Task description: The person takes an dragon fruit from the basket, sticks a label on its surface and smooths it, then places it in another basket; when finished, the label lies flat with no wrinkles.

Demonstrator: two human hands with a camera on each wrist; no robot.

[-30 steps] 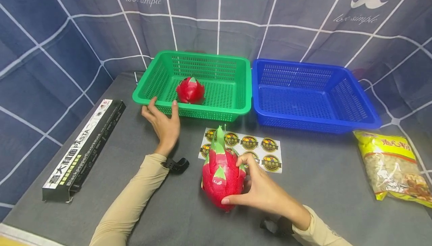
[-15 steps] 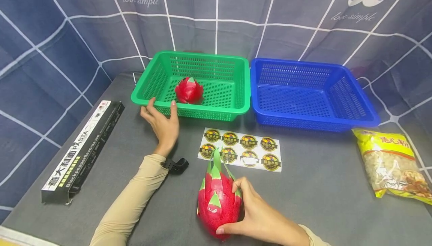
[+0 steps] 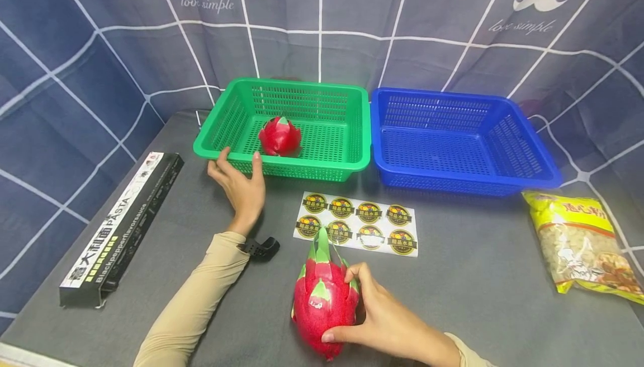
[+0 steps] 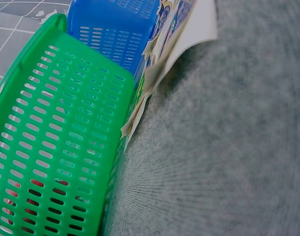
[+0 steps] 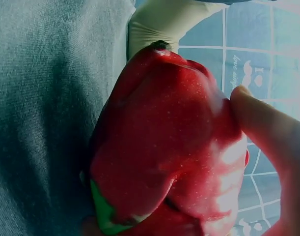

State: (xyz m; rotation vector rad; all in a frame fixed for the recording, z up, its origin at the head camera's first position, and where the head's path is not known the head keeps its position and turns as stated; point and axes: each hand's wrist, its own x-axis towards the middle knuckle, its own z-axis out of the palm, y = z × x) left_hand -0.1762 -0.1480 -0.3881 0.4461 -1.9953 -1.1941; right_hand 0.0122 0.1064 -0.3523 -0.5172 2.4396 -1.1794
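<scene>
In the head view my right hand (image 3: pixel 384 322) holds a red dragon fruit (image 3: pixel 324 305) with green-tipped scales, thumb low on its near end and fingers at its right side. The fruit's green leafy tip points away toward a sheet of round fruit stickers (image 3: pixel 382 210). Close up in the right wrist view, the dragon fruit (image 5: pixel 159 132) fills the middle, with my thumb beside it. My left hand (image 3: pixel 241 185) rests its fingertips and thumb at the front rim of a green basket (image 3: pixel 322 168). A second dragon fruit (image 3: pixel 280 136) lies inside that basket.
A blue basket (image 3: pixel 453 182) stands right of the green one. At far right lies a yellow-topped bag of dry pasta (image 3: pixel 583 244); a long black pasta box (image 3: pixel 123 227) is at the left. A grid-patterned curtain (image 3: pixel 347 14) hangs behind.
My right hand has drawn the dragon fruit toward me, off the sticker sheet, uncovering most of the stickers; it has hardly moved in the last half second. My left hand has stayed at the basket.
</scene>
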